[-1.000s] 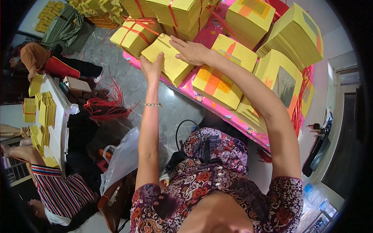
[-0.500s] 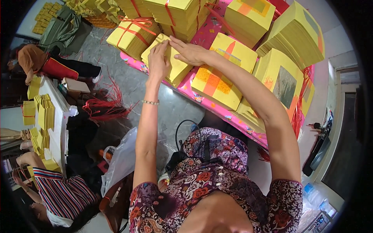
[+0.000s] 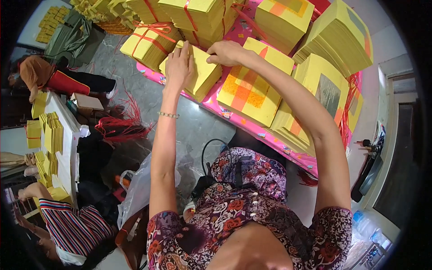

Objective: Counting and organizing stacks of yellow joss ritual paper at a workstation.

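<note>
A stack of yellow paper (image 3: 203,74) lies at the front left edge of a table with a pink patterned cover (image 3: 209,104). My left hand (image 3: 179,67) rests on top of it, fingers stretched toward its far edge, holding nothing. Just past the stack's right side hovers my right hand (image 3: 228,53), fingers bent, with a gap between thumb and fingers and nothing seen in them. Beside the left hand sits a yellow paper bundle (image 3: 150,42) tied with red ribbon. Right of the stack lies another paper stack (image 3: 256,85) with an orange print on top.
Taller yellow stacks (image 3: 333,38) fill the table's far and right parts. Red strings (image 3: 352,105) hang over its right edge. At left, two people work by a white table (image 3: 68,135) with yellow bundles. A clear plastic bag (image 3: 139,189) lies near my left arm.
My right hand has lifted off the paper stack and moved right, away from my left hand. My left hand has shifted slightly left and nearer, staying on the stack.
</note>
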A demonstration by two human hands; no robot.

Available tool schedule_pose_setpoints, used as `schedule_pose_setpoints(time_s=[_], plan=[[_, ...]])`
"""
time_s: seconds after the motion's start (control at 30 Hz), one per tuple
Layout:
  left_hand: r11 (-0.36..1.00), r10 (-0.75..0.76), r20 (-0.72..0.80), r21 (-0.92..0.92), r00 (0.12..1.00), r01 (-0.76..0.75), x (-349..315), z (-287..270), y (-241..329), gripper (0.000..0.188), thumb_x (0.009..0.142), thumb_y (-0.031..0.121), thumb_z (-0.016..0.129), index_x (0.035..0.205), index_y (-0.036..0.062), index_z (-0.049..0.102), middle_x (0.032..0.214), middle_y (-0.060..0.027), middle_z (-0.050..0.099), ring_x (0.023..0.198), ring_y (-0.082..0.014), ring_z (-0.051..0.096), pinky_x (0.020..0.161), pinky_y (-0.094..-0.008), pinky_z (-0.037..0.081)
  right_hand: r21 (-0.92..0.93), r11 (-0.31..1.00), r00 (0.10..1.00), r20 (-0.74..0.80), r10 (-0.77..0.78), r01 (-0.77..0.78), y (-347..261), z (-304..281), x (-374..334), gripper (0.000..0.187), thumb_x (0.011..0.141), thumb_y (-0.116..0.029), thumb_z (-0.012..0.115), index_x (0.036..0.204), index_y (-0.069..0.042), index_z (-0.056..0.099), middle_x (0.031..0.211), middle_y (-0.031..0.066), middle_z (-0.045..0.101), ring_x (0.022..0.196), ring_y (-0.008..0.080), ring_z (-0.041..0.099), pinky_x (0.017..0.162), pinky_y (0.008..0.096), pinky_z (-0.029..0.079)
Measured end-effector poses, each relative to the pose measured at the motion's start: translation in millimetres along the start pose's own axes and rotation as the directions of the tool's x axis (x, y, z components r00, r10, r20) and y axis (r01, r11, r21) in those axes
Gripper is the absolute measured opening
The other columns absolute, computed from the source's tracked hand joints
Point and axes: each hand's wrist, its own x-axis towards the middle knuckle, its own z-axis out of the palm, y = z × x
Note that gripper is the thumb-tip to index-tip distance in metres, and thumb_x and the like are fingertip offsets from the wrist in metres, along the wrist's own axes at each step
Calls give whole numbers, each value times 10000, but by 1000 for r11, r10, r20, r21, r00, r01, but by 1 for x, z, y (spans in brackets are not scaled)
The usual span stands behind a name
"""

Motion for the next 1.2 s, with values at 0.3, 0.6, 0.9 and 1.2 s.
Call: schedule_pose_setpoints(time_s=[0.3, 0.6, 0.9, 1.2], plan=[[979, 36, -79, 203, 996, -20, -6, 28, 0, 572, 912, 366, 429, 1385, 50, 364, 1440, -154, 347, 1319, -391, 275, 1082, -482, 205, -66, 997, 999, -32, 27, -29, 1, 15, 0, 316, 817, -384, 628, 958, -104, 666, 956, 154, 650, 952, 341, 600, 806, 453, 472], [985, 22, -8, 173, 1000, -21, -1, 34, -4, 580, 906, 394, 414, 1375, 54, 381, 1423, -164, 370, 1320, -374, 301, 1091, -492, 198, -44, 996, 997, -7, 81, -81, 8, 22, 6, 311, 820, -396, 626, 950, -116, 664, 985, 176, 636, 993, 349, 578, 827, 454, 461], [987, 46, -51, 154, 998, -37, -1, 36, -3, 586, 923, 417, 387, 1395, 72, 354, 1433, -158, 357, 1323, -378, 294, 1093, -492, 190, 44, 999, 990, -138, -15, 21, 21, 19, 0, 345, 784, -383, 659, 993, -108, 664, 945, 130, 672, 944, 315, 625, 788, 428, 488], [971, 111, -70, 219, 991, -93, -3, 38, -18, 563, 926, 396, 404, 1374, 58, 382, 1309, -242, 430, 1223, -417, 367, 1040, -509, 254, -233, 972, 997, -75, -21, 3, -2, -29, -96, 333, 798, -383, 646, 872, -58, 661, 810, 126, 667, 818, 308, 644, 703, 429, 505]])
